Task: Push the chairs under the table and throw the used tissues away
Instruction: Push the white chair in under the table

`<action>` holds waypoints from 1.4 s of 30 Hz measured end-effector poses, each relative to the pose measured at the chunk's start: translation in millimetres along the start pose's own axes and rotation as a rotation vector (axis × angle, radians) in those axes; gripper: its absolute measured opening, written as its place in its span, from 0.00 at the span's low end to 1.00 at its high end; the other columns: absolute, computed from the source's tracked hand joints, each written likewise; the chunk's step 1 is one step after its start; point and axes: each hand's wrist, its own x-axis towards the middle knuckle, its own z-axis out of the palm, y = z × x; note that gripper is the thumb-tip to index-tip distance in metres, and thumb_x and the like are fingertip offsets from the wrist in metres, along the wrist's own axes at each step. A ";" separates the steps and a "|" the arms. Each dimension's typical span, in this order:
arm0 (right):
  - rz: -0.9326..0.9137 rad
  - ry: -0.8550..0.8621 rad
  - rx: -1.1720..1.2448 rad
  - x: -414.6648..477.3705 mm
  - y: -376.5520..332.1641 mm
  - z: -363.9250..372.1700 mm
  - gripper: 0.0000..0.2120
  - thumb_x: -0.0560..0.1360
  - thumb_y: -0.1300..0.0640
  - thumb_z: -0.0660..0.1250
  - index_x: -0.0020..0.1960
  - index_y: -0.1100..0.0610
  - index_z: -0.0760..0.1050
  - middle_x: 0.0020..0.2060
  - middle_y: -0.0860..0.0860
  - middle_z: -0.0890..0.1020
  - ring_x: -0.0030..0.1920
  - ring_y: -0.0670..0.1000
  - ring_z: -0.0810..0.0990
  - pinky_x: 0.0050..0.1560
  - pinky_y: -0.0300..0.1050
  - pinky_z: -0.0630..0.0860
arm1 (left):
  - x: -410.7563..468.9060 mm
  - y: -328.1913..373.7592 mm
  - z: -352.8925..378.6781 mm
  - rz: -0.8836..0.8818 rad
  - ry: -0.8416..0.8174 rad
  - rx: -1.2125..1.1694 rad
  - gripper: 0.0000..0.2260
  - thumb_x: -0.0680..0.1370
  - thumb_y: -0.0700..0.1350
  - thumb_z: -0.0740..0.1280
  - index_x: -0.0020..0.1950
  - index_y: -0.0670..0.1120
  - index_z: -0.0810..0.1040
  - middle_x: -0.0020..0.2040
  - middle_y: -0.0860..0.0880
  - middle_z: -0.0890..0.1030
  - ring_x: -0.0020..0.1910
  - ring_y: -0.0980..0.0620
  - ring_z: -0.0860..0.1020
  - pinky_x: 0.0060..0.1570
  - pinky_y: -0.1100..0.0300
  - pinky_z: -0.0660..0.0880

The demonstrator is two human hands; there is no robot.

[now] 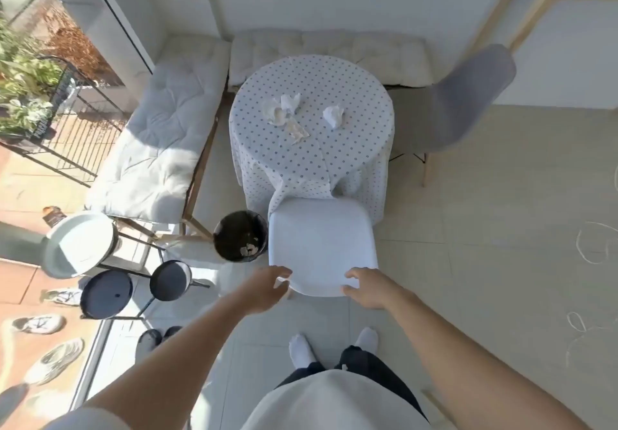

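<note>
A white chair [321, 242] stands right in front of me, its front tucked under the hanging cloth of the round table [311, 148] with a dotted tablecloth. My left hand [266, 287] and my right hand [366, 287] are at the two near corners of the chair's backrest. Their fingers are spread and curved against its edge, not closed around it. Crumpled used tissues lie on the tabletop, a cluster [284, 111] at the left and one [334, 115] at the right. A grey chair [458, 105] stands to the right of the table, pulled out.
A black bin [240, 240] stands on the floor just left of the white chair, with scraps inside. Cushioned benches [160, 141] run along the left and back walls. Small round side tables [107, 292] stand at the left by a glass door. My socked feet [334, 346] are below.
</note>
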 end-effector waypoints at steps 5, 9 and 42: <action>0.063 -0.004 -0.126 0.3 2.0 34.6 0.28 0.81 0.36 0.56 0.77 0.48 0.67 0.76 0.50 0.69 0.74 0.54 0.66 0.69 0.57 0.67 | 5.6 13.5 33.4 0.056 -0.129 0.087 0.19 0.83 0.50 0.61 0.75 0.51 0.72 0.71 0.51 0.76 0.70 0.50 0.73 0.70 0.57 0.66; 0.033 0.070 -0.159 8.0 14.3 53.1 0.23 0.85 0.43 0.55 0.78 0.46 0.65 0.80 0.48 0.64 0.79 0.52 0.59 0.74 0.58 0.61 | 19.8 19.2 57.5 0.072 -0.167 0.120 0.21 0.83 0.50 0.60 0.77 0.52 0.70 0.77 0.51 0.70 0.75 0.49 0.68 0.75 0.55 0.62; -0.001 0.280 -0.400 109.0 32.3 -30.8 0.14 0.83 0.45 0.60 0.65 0.49 0.72 0.66 0.47 0.75 0.72 0.53 0.67 0.67 0.62 0.65 | 147.7 60.6 24.5 -0.082 0.005 0.176 0.26 0.80 0.34 0.63 0.71 0.59 0.76 0.70 0.58 0.76 0.67 0.51 0.76 0.54 0.52 0.79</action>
